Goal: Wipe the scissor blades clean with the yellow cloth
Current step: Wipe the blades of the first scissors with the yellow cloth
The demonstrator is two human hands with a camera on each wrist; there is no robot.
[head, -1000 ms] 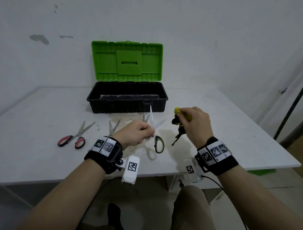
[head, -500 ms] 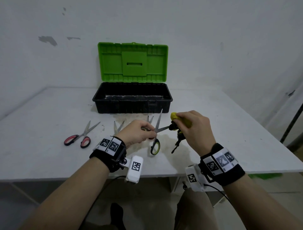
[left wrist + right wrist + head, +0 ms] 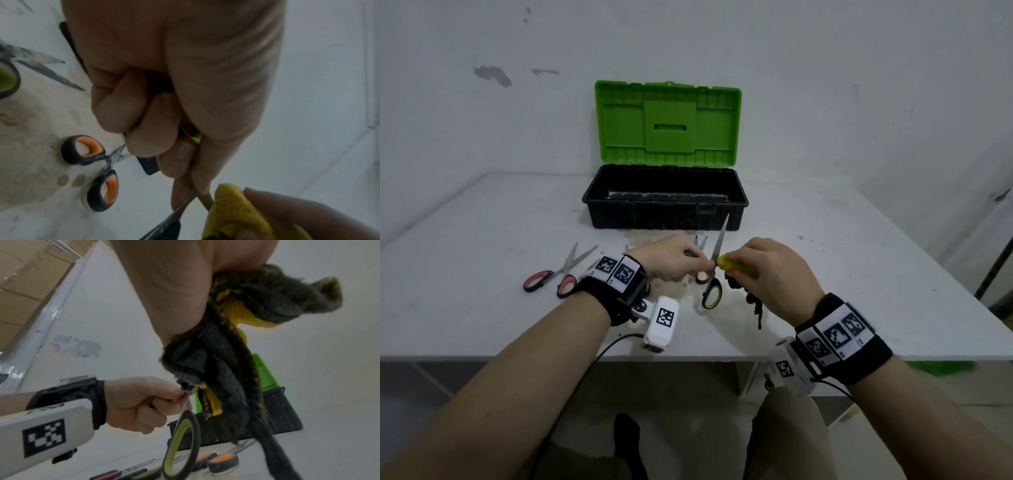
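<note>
My left hand (image 3: 688, 263) grips a pair of scissors (image 3: 711, 293) with black and yellow-green handles, held above the table. The scissors are spread apart: one bare blade (image 3: 720, 236) points up and away, and one handle loop hangs below my fist. My right hand (image 3: 753, 263) pinches the yellow cloth (image 3: 736, 268) around the other blade, close against my left fingers. That blade (image 3: 203, 199) runs into the cloth (image 3: 232, 211) in the left wrist view. A dark, soiled part of the cloth (image 3: 236, 345) hangs below my right palm.
An open toolbox (image 3: 664, 202), black with a green lid, stands behind my hands. Red-handled scissors (image 3: 558, 275) lie on the left of the white table (image 3: 859, 274). Orange-handled scissors (image 3: 96, 170) and another green-handled pair (image 3: 8, 78) lie under my left hand.
My right hand slid the cloth along the blade toward my left hand, covering the stretch of blade that showed before. The free blade tipped from upright to leaning right.
</note>
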